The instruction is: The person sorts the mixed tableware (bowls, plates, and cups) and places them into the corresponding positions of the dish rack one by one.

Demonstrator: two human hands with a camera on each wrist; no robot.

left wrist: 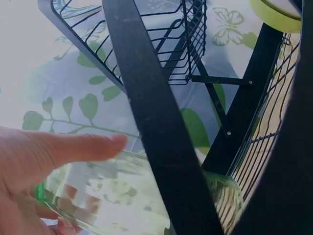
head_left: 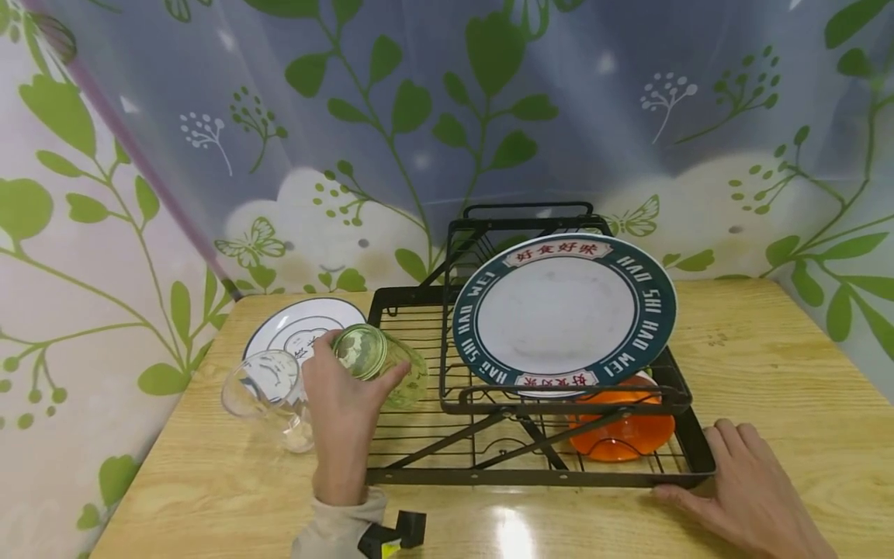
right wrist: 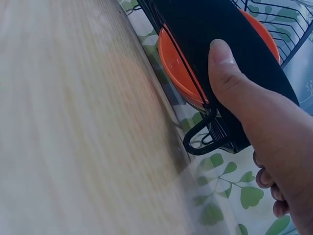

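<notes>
Left hand (head_left: 344, 411) grips a green glass (head_left: 361, 352), right hand (head_left: 754, 491) a rack (head_left: 531, 477); only the head view catches a clear glass (head_left: 268, 396).

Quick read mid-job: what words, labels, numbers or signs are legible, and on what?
"好食好味": upper rim of the large plate.
"HAO SHI HAO WEI": left and right sides of that rim.
Lower rim: red characters, upside down, unclear.
Smaller plate: dark central marks, too small to tell whether writing.
</notes>
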